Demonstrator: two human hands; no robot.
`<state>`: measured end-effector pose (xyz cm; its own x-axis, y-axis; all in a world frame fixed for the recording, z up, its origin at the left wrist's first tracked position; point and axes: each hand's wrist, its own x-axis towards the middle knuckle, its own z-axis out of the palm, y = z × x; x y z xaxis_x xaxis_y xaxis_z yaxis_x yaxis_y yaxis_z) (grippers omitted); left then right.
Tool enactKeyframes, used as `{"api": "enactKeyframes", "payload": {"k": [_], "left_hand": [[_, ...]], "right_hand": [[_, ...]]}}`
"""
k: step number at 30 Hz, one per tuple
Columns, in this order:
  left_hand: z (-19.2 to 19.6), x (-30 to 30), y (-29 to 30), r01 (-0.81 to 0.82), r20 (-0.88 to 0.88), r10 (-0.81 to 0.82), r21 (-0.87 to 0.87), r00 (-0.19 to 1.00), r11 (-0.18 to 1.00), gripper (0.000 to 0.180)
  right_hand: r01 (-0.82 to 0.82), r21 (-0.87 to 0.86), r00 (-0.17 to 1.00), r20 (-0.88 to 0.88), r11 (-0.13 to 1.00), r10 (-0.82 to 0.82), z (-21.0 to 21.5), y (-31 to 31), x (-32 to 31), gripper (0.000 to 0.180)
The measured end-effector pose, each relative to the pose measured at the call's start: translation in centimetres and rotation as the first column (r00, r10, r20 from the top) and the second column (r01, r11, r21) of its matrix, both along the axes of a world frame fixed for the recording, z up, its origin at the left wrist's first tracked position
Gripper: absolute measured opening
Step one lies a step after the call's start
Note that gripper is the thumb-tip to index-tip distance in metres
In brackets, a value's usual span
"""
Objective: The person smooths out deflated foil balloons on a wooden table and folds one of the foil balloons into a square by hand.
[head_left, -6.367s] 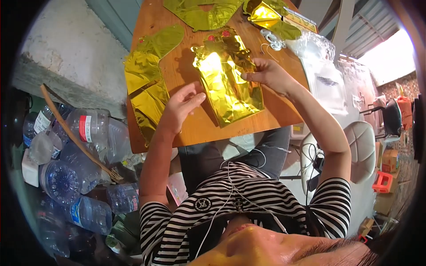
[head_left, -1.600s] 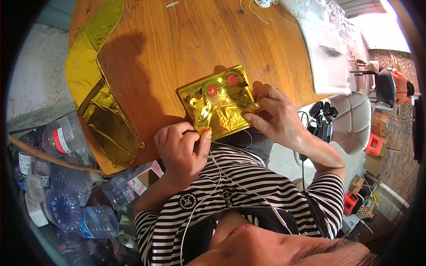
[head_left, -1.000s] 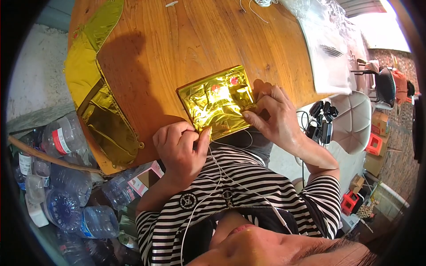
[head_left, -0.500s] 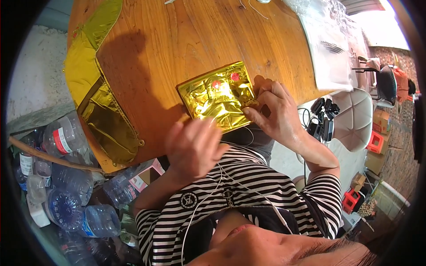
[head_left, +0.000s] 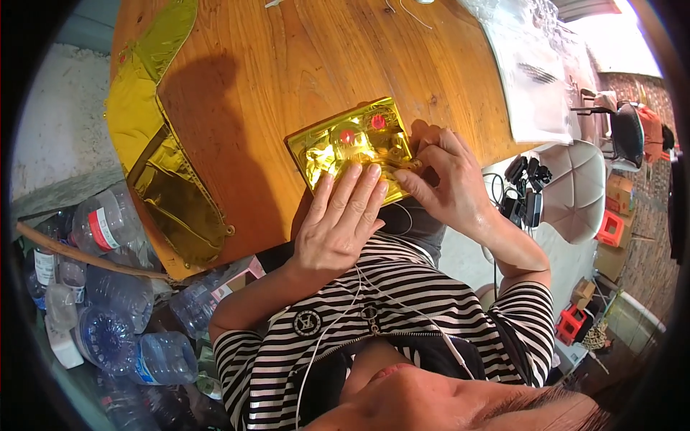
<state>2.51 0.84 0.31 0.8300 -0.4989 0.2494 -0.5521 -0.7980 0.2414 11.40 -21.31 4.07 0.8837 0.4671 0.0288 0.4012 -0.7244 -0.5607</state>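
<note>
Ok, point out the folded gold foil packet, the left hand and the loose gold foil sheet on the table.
gold foil packet (head_left: 343, 144), head view, on its shiny top face ahead of the fingers.
left hand (head_left: 338, 223), head view, on the back of the hand.
loose gold foil sheet (head_left: 169, 188), head view, on its crumpled lower half by the table edge.

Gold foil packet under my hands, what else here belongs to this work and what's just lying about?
In hand:
- gold foil packet
- left hand, flat on its near edge
- right hand, pinching its right edge

Lying about:
- loose gold foil sheets at the table's left edge
- plastic bottles below
- clear plastic bags
</note>
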Motion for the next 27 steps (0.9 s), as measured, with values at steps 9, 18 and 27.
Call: {"api": "enactKeyframes", "payload": {"k": [9, 18, 27], "left_hand": [[-0.1, -0.1, -0.3, -0.01, -0.025, 0.009, -0.018, 1.0, 1.0, 0.069], [-0.5, -0.2, -0.5, -0.015, -0.001, 0.015, -0.013, 1.0, 1.0, 0.067], [-0.8, -0.4, -0.5, -0.031, -0.012, 0.031, 0.016, 0.999, 0.999, 0.062]], "right_hand": [[-0.022, 0.033, 0.998, 0.064, 0.999, 0.02, -0.1, 0.3, 0.2, 0.023], [-0.026, -0.009, 0.997, 0.068, 1.0, 0.026, 0.1, 0.3, 0.3, 0.024], [-0.316, -0.245, 0.797, 0.456, 0.917, 0.396, -2.5, -2.3, -0.3, 0.061]]}}
